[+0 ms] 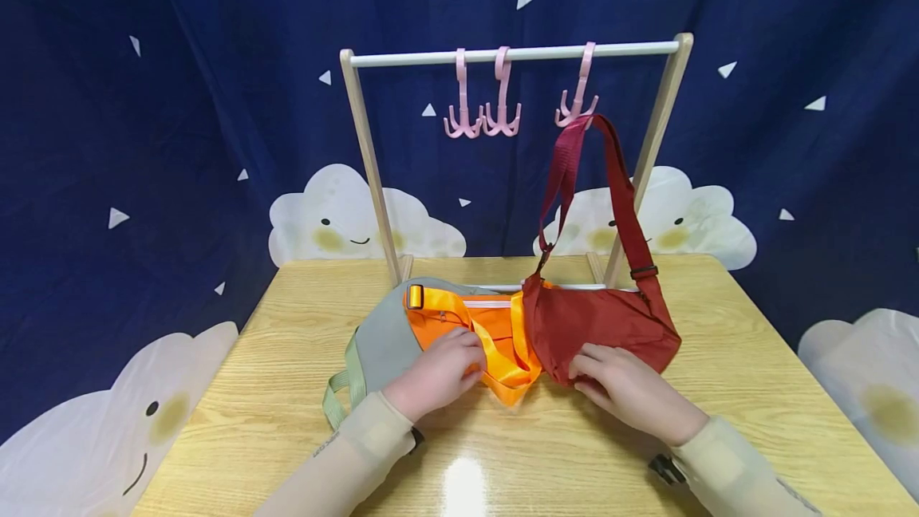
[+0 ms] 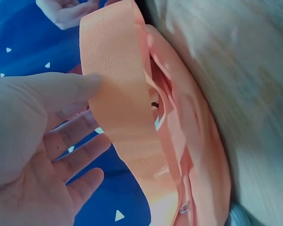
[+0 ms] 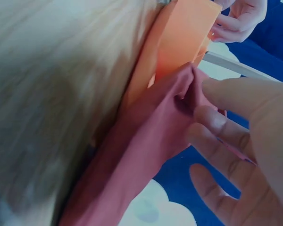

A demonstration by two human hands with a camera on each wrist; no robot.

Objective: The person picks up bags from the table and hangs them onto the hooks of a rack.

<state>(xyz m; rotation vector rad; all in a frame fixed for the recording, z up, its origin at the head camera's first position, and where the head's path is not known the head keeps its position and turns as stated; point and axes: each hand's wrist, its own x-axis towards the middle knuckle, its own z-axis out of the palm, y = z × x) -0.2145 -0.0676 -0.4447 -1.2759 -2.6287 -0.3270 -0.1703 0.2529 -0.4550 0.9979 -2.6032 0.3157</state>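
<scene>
An orange bag [image 1: 428, 325] lies on a grey-green bag [image 1: 388, 341] at the rack's foot. My left hand [image 1: 441, 369] is over its lower part. In the left wrist view, that hand [image 2: 42, 141] pinches the edge of the wide orange strap [image 2: 120, 84] between thumb and index finger, its other fingers loosely bent. Right of it, a red bag [image 1: 596, 325] has its strap [image 1: 625, 214] looped up to a pink hook [image 1: 577, 98]. My right hand [image 1: 635, 389] is at its lower front; in the right wrist view, the hand [image 3: 245, 146] pinches folded red cloth [image 3: 146, 136].
A wooden rack [image 1: 369, 166] with a white top bar [image 1: 409, 59] stands at the back of the wooden table [image 1: 287, 341]. Two more pink hooks [image 1: 463, 106] hang left of the red strap. Behind is a dark blue curtain [image 1: 179, 142] with clouds. A pale green strap [image 1: 336, 397] trails at left.
</scene>
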